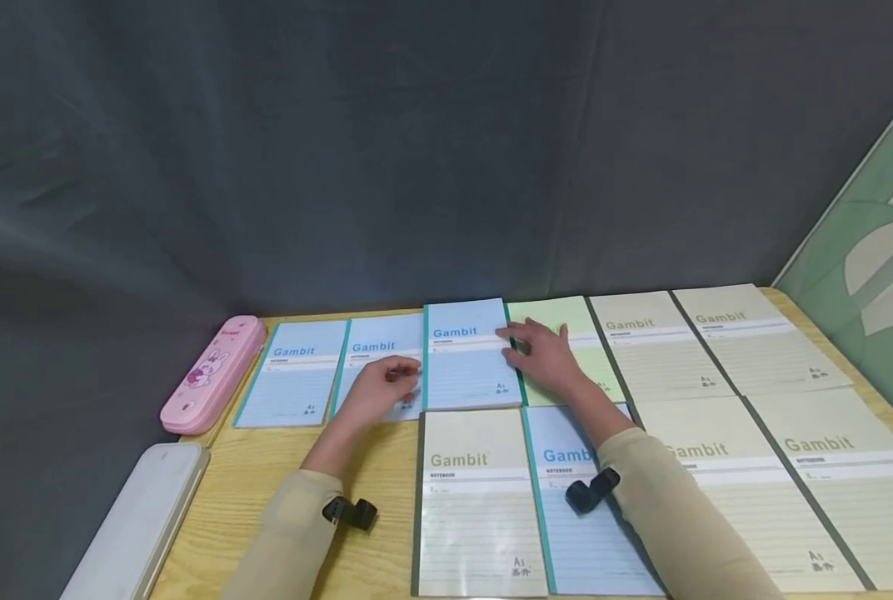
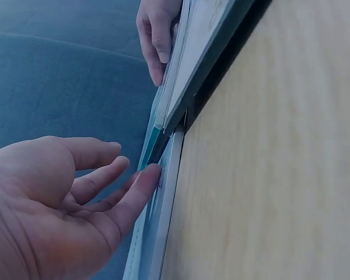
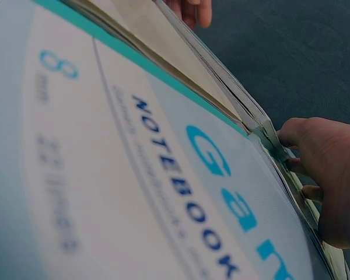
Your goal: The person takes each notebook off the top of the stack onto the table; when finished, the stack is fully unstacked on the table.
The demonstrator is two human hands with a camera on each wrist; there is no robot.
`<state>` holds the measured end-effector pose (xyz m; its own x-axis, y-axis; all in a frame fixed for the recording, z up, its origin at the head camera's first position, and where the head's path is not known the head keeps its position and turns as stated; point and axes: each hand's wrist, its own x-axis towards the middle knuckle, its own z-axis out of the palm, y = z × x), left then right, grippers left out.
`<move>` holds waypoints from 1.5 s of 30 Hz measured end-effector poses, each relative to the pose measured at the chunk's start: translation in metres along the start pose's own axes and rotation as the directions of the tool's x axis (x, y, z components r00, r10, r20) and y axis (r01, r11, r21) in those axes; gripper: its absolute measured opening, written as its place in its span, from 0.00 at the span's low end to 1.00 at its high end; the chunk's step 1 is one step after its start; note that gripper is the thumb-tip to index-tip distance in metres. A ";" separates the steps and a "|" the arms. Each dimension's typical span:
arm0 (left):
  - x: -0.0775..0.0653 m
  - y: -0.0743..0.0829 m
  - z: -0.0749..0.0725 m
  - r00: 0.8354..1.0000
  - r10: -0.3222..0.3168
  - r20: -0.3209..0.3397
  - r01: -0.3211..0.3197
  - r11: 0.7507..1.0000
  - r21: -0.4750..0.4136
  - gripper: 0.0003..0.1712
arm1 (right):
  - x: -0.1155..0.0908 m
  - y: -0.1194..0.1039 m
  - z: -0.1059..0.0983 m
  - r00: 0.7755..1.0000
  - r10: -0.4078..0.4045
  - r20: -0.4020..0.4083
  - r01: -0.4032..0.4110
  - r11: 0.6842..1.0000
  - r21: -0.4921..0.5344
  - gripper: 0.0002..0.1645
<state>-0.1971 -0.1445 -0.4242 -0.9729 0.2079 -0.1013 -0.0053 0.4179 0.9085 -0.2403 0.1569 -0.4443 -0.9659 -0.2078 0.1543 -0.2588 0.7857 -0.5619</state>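
Note:
Over the middle of the table my left hand (image 1: 375,390) is near the left, green-spined edge of a blue Gambit notebook (image 1: 461,375). Its fingers are relaxed and slightly bent above a second blue notebook (image 1: 367,330). On the other side my right hand (image 1: 546,360) has fingertips at the blue notebook's right edge, and its palm is over a pale green notebook (image 1: 529,313). In the left wrist view the left fingertips (image 2: 151,170) are right at a notebook's side. The right wrist view shows the right hand (image 3: 332,169) against the notebooks' edges, with nothing gripped.
Another blue notebook (image 1: 292,387) ends the back row at left; cream notebooks (image 1: 645,358) continue it at right. The front row has a cream notebook (image 1: 480,525), a blue one (image 1: 585,550) and more cream ones. A pink case (image 1: 214,371) and white case (image 1: 135,521) lie at left; a dark curtain (image 1: 416,150) hangs behind.

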 end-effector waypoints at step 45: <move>0.041 0.017 0.028 0.974 -0.044 -0.220 0.014 0.990 -0.137 0.27 | 0.001 0.001 0.003 1.000 -0.014 -0.019 0.013 0.999 -0.049 0.34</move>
<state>-0.2305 -0.1038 -0.4240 -0.9987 -0.0105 -0.0493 -0.0502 0.2952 0.9541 -0.2410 0.1557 -0.4466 -0.9619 -0.2083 0.1774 -0.2712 0.8104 -0.5193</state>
